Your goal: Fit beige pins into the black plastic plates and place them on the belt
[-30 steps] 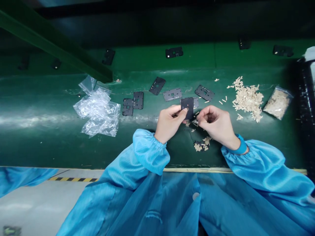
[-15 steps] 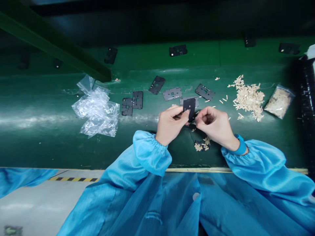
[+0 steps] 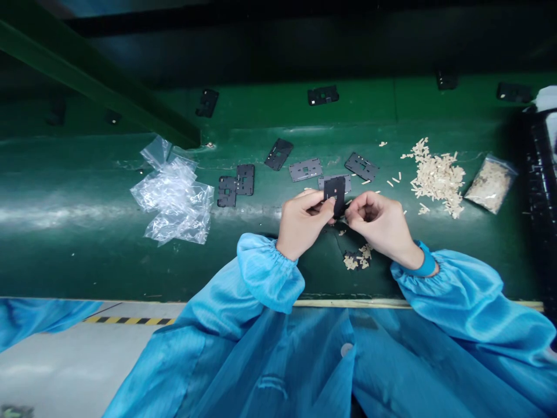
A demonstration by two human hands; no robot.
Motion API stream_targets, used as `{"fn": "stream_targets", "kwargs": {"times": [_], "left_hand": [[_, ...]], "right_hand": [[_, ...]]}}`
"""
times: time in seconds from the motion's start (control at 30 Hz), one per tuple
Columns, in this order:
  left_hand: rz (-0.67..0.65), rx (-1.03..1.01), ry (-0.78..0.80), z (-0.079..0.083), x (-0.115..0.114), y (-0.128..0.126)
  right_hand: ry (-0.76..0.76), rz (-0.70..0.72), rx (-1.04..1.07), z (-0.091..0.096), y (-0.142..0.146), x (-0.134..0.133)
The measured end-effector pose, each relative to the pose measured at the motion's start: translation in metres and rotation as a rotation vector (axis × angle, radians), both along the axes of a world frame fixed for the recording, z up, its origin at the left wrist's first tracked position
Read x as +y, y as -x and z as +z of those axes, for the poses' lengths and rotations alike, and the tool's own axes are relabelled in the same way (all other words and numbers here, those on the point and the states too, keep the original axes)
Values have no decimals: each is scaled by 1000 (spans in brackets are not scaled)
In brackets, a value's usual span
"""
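My left hand (image 3: 307, 223) has thumb and fingers clamped on a black plate (image 3: 334, 194), held up over the desk (image 3: 270, 276). My right hand (image 3: 378, 223), just right of the plate: fingers curled, thumb and index nearly together; can't tell if anything's between. Step in hand looks like fine work at the plate's right edge; next move calls for a steady plate and small fingertip motions. Nearer me than the plate: small cream heap (image 3: 364, 253). Well right: big cream pile (image 3: 438, 181). Well left: clear bags (image 3: 174, 197).
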State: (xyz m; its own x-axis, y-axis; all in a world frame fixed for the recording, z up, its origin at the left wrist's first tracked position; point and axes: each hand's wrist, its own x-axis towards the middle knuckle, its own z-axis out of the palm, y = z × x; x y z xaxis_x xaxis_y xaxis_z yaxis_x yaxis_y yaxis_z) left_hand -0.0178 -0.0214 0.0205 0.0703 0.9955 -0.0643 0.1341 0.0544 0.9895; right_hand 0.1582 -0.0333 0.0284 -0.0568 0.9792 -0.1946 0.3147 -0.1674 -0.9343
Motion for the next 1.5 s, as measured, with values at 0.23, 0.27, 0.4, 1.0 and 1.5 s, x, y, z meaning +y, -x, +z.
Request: {"fn": "stream_targets", "kwargs": {"times": [0.23,0.27,0.4,1.0,1.5], "left_hand": [[8,-5,-2,1,-1,0],[8,-5,-3,1,-1,0],[9,0,-12,2,-1,-1],[1,-63,32,4,0,0],[-13,-125,131,3,0,4]], "right_hand": [[-16,-21,-1,2,0,0],[-17,-18,-2,2,1,0],[-10,-6,-10,2,2,0],[160,-7,171,8,-1,7],[186,28,176,14,-3,9]]}}
